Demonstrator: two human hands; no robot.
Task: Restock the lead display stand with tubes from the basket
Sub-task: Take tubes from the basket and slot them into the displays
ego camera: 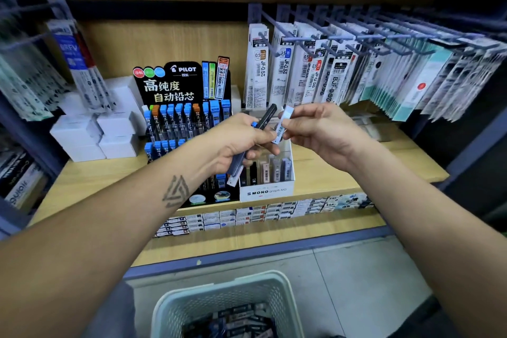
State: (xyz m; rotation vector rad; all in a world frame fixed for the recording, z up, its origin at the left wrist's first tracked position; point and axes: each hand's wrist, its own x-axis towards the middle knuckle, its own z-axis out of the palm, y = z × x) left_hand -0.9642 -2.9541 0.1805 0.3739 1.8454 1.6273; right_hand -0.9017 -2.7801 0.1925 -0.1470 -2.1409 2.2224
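Standing over a pale green perforated plastic basket (285, 293) of loose tubes on the floor, a person's left hand (241, 143) has its fingers (270, 149) curled round a couple of slim dark lead tubes with blue caps (264, 119), tilted up and away. Just right of them, the right hand (323, 129) pinches a pale barcoded lead tube (282, 125) between thumb and fingertips. Behind the left fingers stands the black tiered Pilot lead display stand (175, 85); beneath both hands sits a white Mono box of tubes (267, 191) on the wooden shelf (343, 167).
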